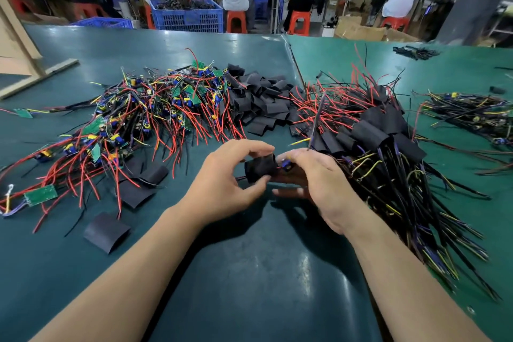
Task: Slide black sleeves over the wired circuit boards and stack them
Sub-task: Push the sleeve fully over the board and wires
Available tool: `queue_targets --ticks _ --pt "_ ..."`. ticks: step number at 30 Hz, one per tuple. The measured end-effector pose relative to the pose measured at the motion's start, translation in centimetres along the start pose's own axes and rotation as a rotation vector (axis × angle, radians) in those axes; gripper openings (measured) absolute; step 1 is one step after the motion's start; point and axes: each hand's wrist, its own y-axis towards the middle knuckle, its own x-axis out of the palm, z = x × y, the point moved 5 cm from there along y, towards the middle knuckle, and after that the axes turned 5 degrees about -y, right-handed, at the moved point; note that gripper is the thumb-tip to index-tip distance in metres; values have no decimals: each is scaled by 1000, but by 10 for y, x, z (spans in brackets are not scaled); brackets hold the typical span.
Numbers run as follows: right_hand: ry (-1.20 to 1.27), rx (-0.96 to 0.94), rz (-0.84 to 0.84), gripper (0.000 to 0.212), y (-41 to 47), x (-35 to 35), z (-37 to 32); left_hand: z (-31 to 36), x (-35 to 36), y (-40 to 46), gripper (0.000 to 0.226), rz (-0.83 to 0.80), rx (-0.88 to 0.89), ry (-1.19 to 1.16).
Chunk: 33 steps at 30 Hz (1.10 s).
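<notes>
My left hand (222, 178) pinches a black sleeve (259, 169) just above the green table, its open end facing right. My right hand (319, 178) grips a wired circuit board (286, 164); a blue part shows at the sleeve's mouth and the rest is hidden by my fingers. A heap of bare green boards with red, black and yellow wires (144, 114) lies at the left. Loose black sleeves (263, 103) are piled behind my hands. Sleeved boards (374, 133) are stacked at the right, wires trailing toward me.
Flat loose sleeves (107, 232) and a single board (40, 195) lie at the near left. Another wire bundle (472, 114) sits at the far right. A table seam (294, 64) runs back from the piles. People sit on orange stools beyond, beside a blue crate (188, 18).
</notes>
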Motion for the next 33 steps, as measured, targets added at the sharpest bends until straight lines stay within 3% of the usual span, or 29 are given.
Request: queue_targets --ticks 4,8,17,28,33 --pt "-167 -114 3 22 2 -3 -2 0 -1 0 42 33 24 -8" --pt "-21 -181 36 11 3 -11 -7 2 -2 0 41 25 33 -51" --pt "108 -109 -49 23 5 -10 -2 -11 2 -1 42 102 -134 -240" --pt "174 -56 -19 26 6 -9 1 -10 6 0 36 97 -50 -268" --pt "48 -84 52 26 7 -11 1 -8 5 -1 35 61 -49 -243"
